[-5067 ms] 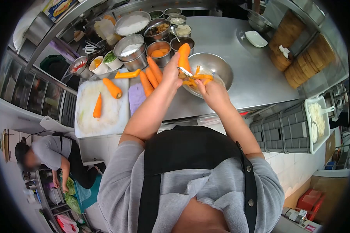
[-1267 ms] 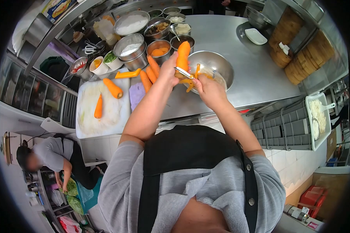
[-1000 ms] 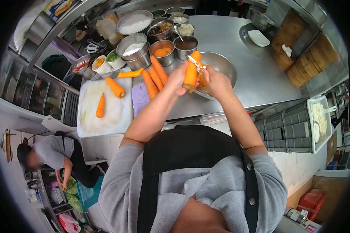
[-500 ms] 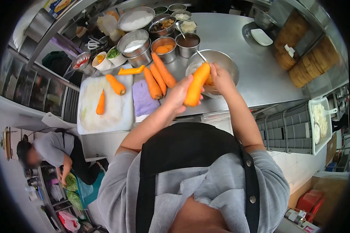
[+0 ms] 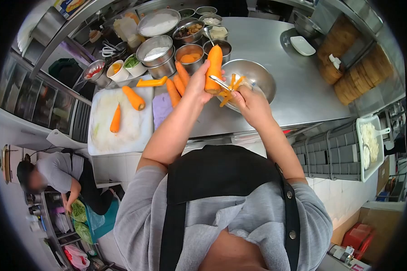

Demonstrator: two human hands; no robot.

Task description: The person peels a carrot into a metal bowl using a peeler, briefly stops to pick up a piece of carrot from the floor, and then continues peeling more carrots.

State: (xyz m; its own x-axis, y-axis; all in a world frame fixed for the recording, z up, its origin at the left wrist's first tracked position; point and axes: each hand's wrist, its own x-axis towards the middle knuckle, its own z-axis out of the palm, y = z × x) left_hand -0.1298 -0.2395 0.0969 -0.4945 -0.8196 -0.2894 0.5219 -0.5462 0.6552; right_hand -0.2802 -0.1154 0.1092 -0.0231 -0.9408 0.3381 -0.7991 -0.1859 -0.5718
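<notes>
My left hand (image 5: 198,83) is wrapped round a carrot (image 5: 215,61), which points away from me and looks peeled on its visible side. My right hand (image 5: 252,105) grips a metal peeler (image 5: 220,82), its head against the carrot's near end. Orange strips of peel (image 5: 233,85) hang around the peeler, in front of a steel bowl (image 5: 264,80). Left of my left hand lie several more carrots (image 5: 173,93), partly covered by my arm, and a folded purple cloth (image 5: 161,109).
On the white cutting board (image 5: 105,101) lie a carrot (image 5: 133,98) and a pointed carrot piece (image 5: 115,118); a yellow-orange knife-like object (image 5: 152,82) rests at its far edge. Steel containers (image 5: 156,52) crowd the back. Bamboo steamers (image 5: 364,74) stand right. A person (image 5: 61,174) crouches at lower left.
The carrot has moved left and away from me, off the bowl. The peeler has gone from its far end to its near end, and peel strips now show at my right hand.
</notes>
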